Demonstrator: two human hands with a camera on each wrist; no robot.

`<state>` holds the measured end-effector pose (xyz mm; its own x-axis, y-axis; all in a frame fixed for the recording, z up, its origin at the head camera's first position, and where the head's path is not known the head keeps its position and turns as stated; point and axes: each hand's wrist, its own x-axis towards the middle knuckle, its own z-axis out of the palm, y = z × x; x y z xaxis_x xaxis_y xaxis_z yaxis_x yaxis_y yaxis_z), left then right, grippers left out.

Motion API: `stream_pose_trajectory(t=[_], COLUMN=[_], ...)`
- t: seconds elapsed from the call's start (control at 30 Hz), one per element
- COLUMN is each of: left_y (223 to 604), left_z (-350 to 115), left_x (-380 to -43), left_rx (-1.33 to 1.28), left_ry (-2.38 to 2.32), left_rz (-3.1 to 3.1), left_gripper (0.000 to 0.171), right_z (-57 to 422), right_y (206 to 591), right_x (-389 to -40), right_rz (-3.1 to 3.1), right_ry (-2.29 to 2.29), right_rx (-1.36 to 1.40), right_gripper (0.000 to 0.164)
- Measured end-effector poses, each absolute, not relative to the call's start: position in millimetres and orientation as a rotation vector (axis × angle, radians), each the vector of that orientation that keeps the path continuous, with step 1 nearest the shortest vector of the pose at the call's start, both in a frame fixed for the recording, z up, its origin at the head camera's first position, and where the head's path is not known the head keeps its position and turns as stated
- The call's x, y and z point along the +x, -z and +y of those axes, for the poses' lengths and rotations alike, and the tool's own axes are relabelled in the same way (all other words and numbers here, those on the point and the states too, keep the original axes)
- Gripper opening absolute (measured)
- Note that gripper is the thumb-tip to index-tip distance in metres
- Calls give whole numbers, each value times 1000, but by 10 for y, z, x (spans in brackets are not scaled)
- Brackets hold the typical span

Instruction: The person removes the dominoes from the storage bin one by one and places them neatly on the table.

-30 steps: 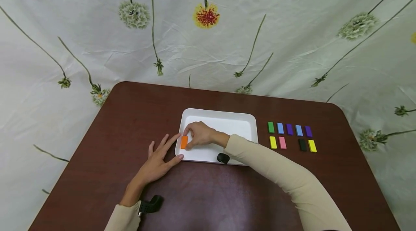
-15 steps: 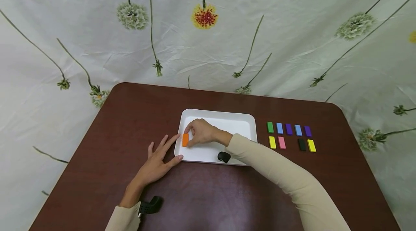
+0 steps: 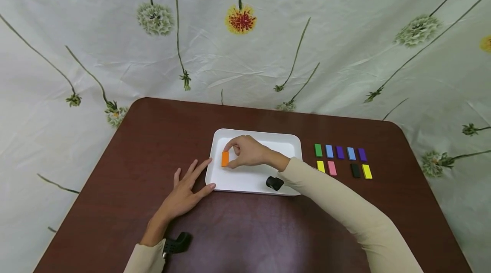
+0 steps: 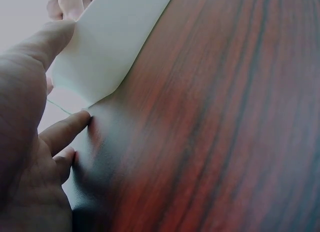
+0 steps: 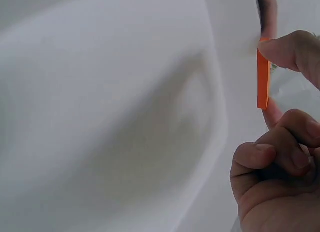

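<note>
Between the thumb and index finger of my right hand (image 3: 249,151) an orange block (image 3: 225,159) is pinched by its two ends, over the left part of a white tray (image 3: 261,185). In the right wrist view the orange block (image 5: 263,74) shows its narrow side, and the other fingers are curled toward the palm. My left hand (image 3: 186,192) lies at the tray's left edge with fingers spread. Its thumb and index fingertips touch the tray's rim; the left wrist view shows the thumb against the white tray (image 4: 115,42) and other fingertips on the table.
Right of the tray, two rows of small blocks lie on the brown table (image 3: 245,230). Among them are a green block (image 3: 318,150), a pink block (image 3: 331,168), a black block (image 3: 355,170) and a yellow block (image 3: 367,172). A flowered cloth (image 3: 207,42) hangs behind the table.
My right hand has moved the orange block from the tray's left edge up and to the right. The left hand has stayed at the tray's edge.
</note>
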<state>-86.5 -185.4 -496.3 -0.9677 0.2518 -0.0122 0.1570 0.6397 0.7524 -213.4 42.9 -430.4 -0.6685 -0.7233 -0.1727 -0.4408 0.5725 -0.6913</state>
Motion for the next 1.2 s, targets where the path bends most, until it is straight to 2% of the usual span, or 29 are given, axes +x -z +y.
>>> stream_pose_trajectory(t=[0.27,0.73,1.2], left_y=[4976,4977,4978], left_z=[-1862,-1886,-1887], left_x=[-857,-845,-849], left_rx=[341,378,377], left_ry=[-1237,-1253,-1263], left_rz=[2743,2747,2737], left_gripper=[73,73,73], right_z=[906,1903,2643], right_y=[4132,3920,3871], right_x=[-2198,-2244,-2102], right_rz=[2260,2402,2507], right_ry=[1011,1107,1137], right_rx=[-976,-809,-687], right_gripper=[40,43,42])
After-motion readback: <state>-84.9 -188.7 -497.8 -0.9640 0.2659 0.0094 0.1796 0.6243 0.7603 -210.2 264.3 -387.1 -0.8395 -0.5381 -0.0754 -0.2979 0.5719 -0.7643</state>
